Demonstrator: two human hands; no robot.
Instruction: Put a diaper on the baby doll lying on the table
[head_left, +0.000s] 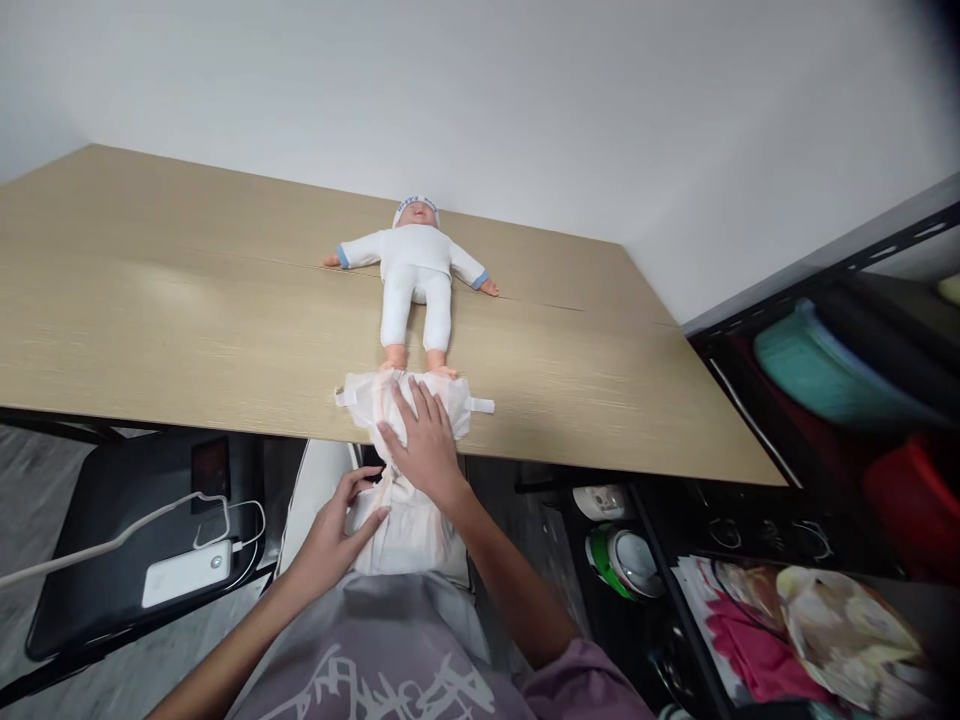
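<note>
A baby doll point(415, 282) in a white suit and cap lies on its back on the light wooden table point(187, 320), feet toward me. A white diaper point(375, 398) lies at the table's near edge just below the doll's feet and hangs down over the edge. My right hand point(424, 440) lies flat on the diaper's top part, fingers spread. Below the table edge, my left hand point(334, 530) touches the hanging lower part of the diaper, fingers loosely curled against it.
A white power bank point(187, 572) with a cable lies on a black surface at lower left. At right stand dark shelves with a teal container point(817, 365), a red one point(911, 500) and a bag point(847, 620). A green and white object point(622, 562) sits under the table.
</note>
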